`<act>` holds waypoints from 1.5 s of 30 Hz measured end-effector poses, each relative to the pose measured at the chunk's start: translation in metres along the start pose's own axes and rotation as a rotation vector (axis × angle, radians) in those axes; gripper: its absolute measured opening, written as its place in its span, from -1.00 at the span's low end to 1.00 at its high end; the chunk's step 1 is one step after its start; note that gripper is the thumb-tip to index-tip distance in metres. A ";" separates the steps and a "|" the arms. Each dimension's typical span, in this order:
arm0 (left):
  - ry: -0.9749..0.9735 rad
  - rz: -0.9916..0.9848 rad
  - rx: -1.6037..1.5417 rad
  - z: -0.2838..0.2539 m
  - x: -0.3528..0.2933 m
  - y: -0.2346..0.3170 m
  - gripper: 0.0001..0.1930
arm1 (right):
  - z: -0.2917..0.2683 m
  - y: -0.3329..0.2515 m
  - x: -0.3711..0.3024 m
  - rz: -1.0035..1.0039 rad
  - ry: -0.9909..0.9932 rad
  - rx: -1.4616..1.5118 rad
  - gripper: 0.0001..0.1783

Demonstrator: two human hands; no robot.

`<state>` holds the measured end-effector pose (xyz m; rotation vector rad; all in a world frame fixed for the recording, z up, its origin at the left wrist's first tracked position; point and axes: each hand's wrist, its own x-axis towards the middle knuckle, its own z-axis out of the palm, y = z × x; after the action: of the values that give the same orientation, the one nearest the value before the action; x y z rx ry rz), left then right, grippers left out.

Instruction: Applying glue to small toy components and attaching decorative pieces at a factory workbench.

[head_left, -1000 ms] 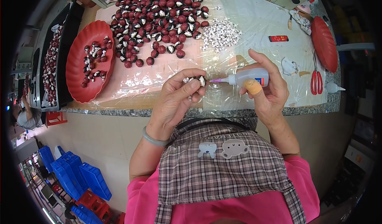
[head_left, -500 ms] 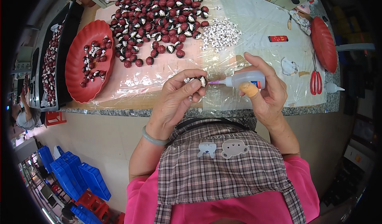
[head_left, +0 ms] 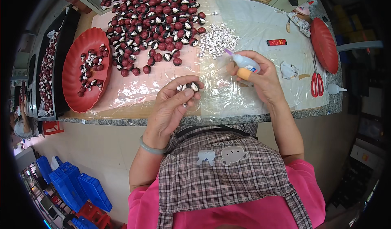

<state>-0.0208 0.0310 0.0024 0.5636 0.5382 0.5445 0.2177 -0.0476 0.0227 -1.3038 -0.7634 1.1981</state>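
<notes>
Near the table's front edge, my left hand (head_left: 168,102) is closed on a small black-and-white piece (head_left: 193,86), pinched between thumb and fingers. A tiny white bit (head_left: 185,105) shows lower down among those fingers. My right hand (head_left: 266,78), with an orange finger cover (head_left: 244,74) on the thumb, grips a squeeze bottle (head_left: 244,62) of clear plastic. Its purple tip points up and left, beside a heap of small white pieces (head_left: 218,41). Left of that heap spreads a large pile of dark red, black and white balls (head_left: 157,21).
A red scalloped plate (head_left: 70,80) with small assembled pieces stands left, before a filled black tray (head_left: 68,33). To the right are a small red item (head_left: 277,42), scissors (head_left: 317,84), another red plate (head_left: 324,46) and a white nozzle bottle (head_left: 334,89). Blue crates (head_left: 69,184) stand on the floor.
My right hand has drawn the bottle away from the piece, up toward the white heap, and its tip now tilts upward. My left hand still holds the piece. The whole view has shifted slightly.
</notes>
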 end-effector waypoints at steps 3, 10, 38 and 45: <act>-0.005 0.005 0.016 -0.003 -0.001 -0.001 -0.69 | 0.006 0.003 0.011 0.034 0.046 -0.224 -0.73; 0.008 -0.009 0.017 -0.008 -0.003 0.000 -0.69 | 0.019 0.006 0.037 -0.405 0.155 -0.878 -0.72; -0.002 0.014 0.014 -0.002 -0.003 -0.002 -0.70 | -0.007 -0.010 0.034 -0.390 0.092 -1.032 -0.78; -0.014 -0.008 0.044 -0.003 -0.003 -0.002 -0.70 | 0.001 -0.002 0.037 -0.413 0.093 -1.016 -0.78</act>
<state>-0.0238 0.0290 0.0005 0.6059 0.5405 0.5216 0.2271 -0.0122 0.0176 -1.8479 -1.5872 0.3706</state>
